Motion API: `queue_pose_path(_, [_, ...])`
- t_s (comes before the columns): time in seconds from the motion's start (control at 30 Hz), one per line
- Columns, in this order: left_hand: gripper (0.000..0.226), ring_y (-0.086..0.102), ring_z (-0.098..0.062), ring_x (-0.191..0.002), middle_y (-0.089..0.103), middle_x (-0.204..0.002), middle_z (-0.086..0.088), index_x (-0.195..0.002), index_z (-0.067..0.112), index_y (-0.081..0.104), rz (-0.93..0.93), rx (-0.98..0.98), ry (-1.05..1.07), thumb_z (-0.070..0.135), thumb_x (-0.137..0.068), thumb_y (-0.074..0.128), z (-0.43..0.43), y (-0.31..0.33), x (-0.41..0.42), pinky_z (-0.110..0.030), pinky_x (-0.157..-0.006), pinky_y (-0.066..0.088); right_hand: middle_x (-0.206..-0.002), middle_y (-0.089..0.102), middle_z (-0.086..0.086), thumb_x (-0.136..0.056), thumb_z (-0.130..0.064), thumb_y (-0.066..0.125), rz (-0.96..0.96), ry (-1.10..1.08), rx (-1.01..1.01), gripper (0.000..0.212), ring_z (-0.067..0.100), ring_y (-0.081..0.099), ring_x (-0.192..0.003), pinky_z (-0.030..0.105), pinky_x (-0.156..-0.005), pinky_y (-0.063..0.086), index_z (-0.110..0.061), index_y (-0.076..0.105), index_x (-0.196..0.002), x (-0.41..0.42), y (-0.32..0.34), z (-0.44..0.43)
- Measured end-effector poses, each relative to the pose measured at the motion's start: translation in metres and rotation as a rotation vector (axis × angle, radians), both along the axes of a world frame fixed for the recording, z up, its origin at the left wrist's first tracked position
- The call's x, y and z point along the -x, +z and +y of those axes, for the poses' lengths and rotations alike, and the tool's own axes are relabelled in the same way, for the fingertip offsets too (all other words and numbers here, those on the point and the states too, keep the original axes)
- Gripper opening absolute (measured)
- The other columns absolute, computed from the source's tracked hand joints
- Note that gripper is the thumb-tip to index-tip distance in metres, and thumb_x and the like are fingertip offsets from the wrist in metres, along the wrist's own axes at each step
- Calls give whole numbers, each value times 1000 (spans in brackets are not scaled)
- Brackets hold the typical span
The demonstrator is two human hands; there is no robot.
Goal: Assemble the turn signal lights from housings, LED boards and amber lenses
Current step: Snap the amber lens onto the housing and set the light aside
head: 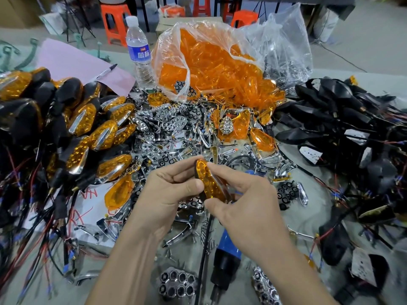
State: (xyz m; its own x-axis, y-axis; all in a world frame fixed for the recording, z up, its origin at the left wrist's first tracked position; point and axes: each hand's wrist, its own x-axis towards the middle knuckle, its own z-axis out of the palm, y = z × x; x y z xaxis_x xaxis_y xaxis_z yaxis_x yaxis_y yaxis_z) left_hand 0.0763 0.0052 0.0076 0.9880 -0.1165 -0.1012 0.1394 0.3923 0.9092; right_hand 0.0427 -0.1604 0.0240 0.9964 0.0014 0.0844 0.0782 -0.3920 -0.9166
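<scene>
Left hand and right hand: both are gripping one amber turn signal light between them, fingers pinching its edges.

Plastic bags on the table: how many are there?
2. One bag of orange lenses sits back centre, right of the water bottle; a clear bag of small parts is on its right. Others may be hidden.

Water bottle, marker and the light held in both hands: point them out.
Water bottle (138,51): head view, blue label.
Marker (106,71): head view, middle of barrel.
Held light (210,182): head view, amber lens.
</scene>
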Motion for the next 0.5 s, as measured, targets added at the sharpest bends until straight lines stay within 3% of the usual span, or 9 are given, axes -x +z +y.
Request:
queue_pose_path(0.07, [43, 76, -21, -93, 80, -104, -12, -108, 15, 82, 20, 2, 3, 6, -66, 89, -6, 4, -2, -27, -77, 61, -105, 59, -53, -77, -2, 85, -84, -46, 80, 65, -16, 64, -100, 2, -87, 46, -37, 71, -130, 4, 1, 9])
queue_pose_path(0.1, [36, 76, -21, -92, 79, -104, -12, -107, 15, 82, 35, 13, 3, 8, -71, 85, -11, 6, -2, -27, -76, 61, -110, 59, -50, -77, 1, 83, -154, -82, 151, 66, -9, 65, -105, 6, -94, 48, -32, 70, -133, 5, 1, 14])
queue_pose_path(0.17, [31, 74, -19, -90, 79, -101, -11, -105, 14, 81, 44, 22, 6, 17, -74, 84, -20, 8, -1, -26, -75, 60, -132, 64, -24, -75, 4, 82, -295, -148, 335, 67, 9, 67, -119, 28, -110, 49, -22, 69, -135, 8, -2, 26])
queue_pose_path(0.2, [29, 73, -18, -88, 78, -99, -11, -102, 14, 82, 49, 21, 25, 18, -73, 82, -23, 8, -1, -26, -74, 60, -135, 66, -14, -73, 3, 84, -335, -175, 389, 68, 11, 65, -123, 30, -112, 47, -21, 69, -135, 9, -4, 28])
queue_pose_path(0.23, [26, 73, -18, -84, 78, -96, -12, -97, 15, 83, 65, 29, 55, 17, -72, 79, -25, 7, 0, -28, -72, 61, -133, 67, -17, -73, -1, 86, -318, -156, 347, 68, 4, 64, -122, 24, -110, 46, -24, 69, -135, 7, -6, 26])
queue_pose_path(0.33, [23, 71, -20, -75, 77, -88, -12, -90, 13, 82, 94, 101, 105, 12, -70, 74, -21, 3, 2, -32, -69, 62, -122, 68, -34, -74, -21, 86, 16, 77, -107, 61, -11, 64, -112, 10, -95, 50, -44, 70, -128, -4, 1, 1])
queue_pose_path(0.37, [23, 70, -21, -74, 76, -88, -12, -92, 11, 81, 75, 112, 91, 12, -71, 74, -18, 3, 3, -34, -69, 62, -126, 68, -30, -74, -31, 85, 83, 104, -195, 60, -9, 64, -116, 16, -98, 52, -47, 67, -129, -7, 2, -9])
queue_pose_path(0.43, [20, 71, -24, -79, 76, -94, -12, -95, 12, 79, 2, 111, 37, 13, -75, 77, -13, 2, 4, -39, -74, 61, -135, 67, -20, -73, -50, 83, 167, 118, -125, 69, -4, 62, -122, 28, -104, 51, -50, 59, -138, -10, 1, -23])
queue_pose_path(0.5, [17, 72, -27, -87, 76, -98, -11, -95, 14, 79, -79, 118, -15, 15, -78, 75, -13, 2, 5, -41, -77, 62, -120, 75, -10, -76, -54, 80, 240, 189, -157, 65, 5, 71, -106, 33, -95, 58, -47, 60, -138, -10, -2, -25])
